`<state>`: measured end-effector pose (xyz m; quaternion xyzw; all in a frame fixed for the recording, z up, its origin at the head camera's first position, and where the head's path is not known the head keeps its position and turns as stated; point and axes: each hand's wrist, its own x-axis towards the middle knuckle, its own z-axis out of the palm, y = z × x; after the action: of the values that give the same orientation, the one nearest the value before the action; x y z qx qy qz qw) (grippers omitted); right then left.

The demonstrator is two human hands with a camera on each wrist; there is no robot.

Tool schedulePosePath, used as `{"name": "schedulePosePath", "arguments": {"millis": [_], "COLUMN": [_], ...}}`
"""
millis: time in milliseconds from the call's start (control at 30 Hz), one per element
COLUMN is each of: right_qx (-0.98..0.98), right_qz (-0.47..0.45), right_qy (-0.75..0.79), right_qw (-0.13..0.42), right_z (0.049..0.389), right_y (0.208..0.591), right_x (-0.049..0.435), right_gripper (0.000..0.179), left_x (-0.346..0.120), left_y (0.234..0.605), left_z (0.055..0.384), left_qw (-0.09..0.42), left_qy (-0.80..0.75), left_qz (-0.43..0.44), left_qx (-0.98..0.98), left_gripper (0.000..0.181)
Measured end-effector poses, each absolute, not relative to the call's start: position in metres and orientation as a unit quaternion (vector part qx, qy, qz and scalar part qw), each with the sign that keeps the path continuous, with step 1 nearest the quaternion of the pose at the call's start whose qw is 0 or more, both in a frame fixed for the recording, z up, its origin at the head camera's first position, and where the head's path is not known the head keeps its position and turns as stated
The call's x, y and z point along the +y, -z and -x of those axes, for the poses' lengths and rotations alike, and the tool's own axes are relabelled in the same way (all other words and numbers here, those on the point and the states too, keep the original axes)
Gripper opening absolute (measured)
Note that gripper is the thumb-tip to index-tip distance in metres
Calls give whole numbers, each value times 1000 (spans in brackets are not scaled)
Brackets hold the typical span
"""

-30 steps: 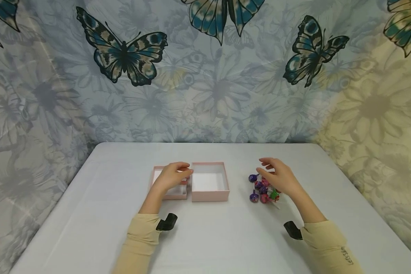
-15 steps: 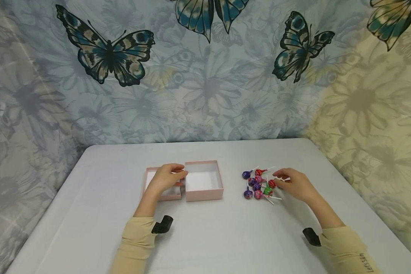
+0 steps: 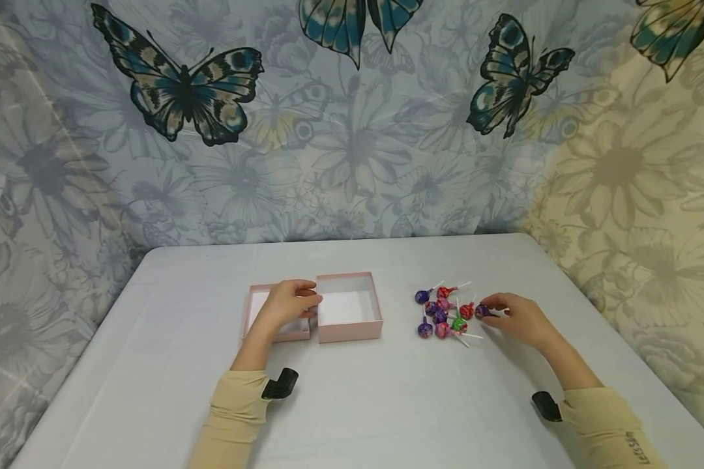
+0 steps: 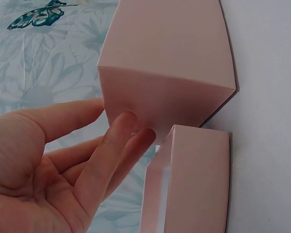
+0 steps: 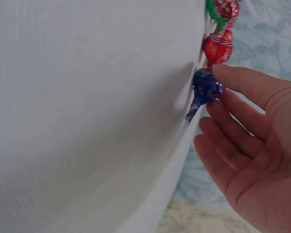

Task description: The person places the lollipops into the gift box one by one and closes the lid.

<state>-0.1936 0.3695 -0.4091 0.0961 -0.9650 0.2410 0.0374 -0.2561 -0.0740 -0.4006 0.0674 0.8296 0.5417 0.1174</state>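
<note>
My right hand (image 3: 519, 319) pinches a purple-wrapped lollipop (image 3: 482, 311) between thumb and fingertips, at the right side of a loose group of lollipops (image 3: 440, 316). In the right wrist view this lollipop (image 5: 207, 87) is close to the white tabletop, with a red lollipop (image 5: 218, 47) just beyond it. My left hand (image 3: 287, 305) reaches over a shallow pink box part (image 3: 293, 337), its fingers loosely bent. Those fingertips are right at the side wall of a deeper pink box (image 3: 349, 331), as the left wrist view of the deeper box (image 4: 155, 97) shows.
The white table (image 3: 352, 404) carries both pink boxes side by side left of the lollipops. Behind it hangs a cloth backdrop (image 3: 358, 156) with butterflies and flowers. White sticks of several lollipops point different ways.
My right hand has moved off the lollipops toward the right, and a purple lollipop now shows in its fingertips. My left hand stays by the boxes. The head view has shifted slightly.
</note>
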Motion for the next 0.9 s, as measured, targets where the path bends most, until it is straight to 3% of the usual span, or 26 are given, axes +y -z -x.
{"name": "schedulePosePath", "arguments": {"millis": [500, 900], "right_qx": [-967, -969], "right_qz": [-76, -93], "right_qy": [-241, -218], "right_qw": [35, 70], "right_z": [200, 200], "right_y": [420, 405], "right_x": [375, 368], "right_gripper": [26, 25], "left_x": [-73, -73], "left_y": [407, 410], "left_z": [255, 252], "left_qw": [145, 120], "left_qy": [-594, -609], "left_qz": [-68, -63], "left_qx": [788, 782], "left_gripper": [49, 47]}}
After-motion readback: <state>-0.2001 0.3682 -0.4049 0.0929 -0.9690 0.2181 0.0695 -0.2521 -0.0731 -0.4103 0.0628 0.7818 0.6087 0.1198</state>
